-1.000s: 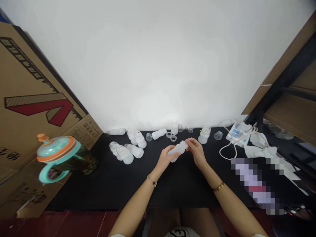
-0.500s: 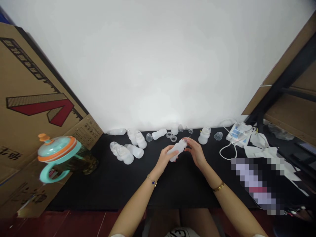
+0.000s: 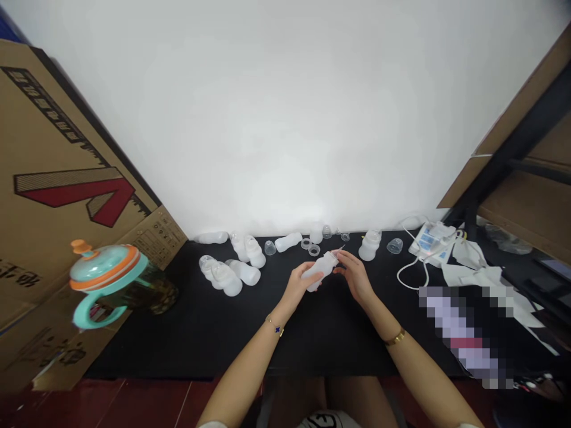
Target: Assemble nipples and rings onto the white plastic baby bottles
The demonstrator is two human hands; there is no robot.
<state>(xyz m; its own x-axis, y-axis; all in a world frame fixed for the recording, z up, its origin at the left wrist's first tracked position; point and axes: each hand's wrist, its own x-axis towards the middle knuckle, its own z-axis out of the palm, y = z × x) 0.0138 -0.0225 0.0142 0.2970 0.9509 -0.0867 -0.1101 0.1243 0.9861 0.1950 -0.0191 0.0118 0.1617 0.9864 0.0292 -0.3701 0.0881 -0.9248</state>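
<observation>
The left grip [image 3: 294, 285] was closed around the body of a frosted white plastic baby bottle [image 3: 318, 270], its fingers wrapped across the near side. The bottle lay tilted in the air above the counter [image 3: 223, 339], its narrow neck pointing up and to the right, toward the right grip [image 3: 354, 276]. That grip was partly curled, with its fingertips [image 3: 338, 255] right at the neck; I could not tell whether they had hold of the bottle. A thin pale spike [image 3: 341, 248] stuck out from the neck, just beyond those fingertips. The bottle's milky wall was cloudy and showed no visible cap or collar.

Beyond both grips lay more frosted bottles [image 3: 243, 273], some on their sides and some upright, with clear caps [image 3: 270, 248] and plastic rings [image 3: 314, 250] among them. Left of the left grip, well apart, stood a teal-and-orange lidded mug [image 3: 107, 276] before a cardboard box [image 3: 57, 178]. Right of the right grip lay a white corded device [image 3: 432, 244].
</observation>
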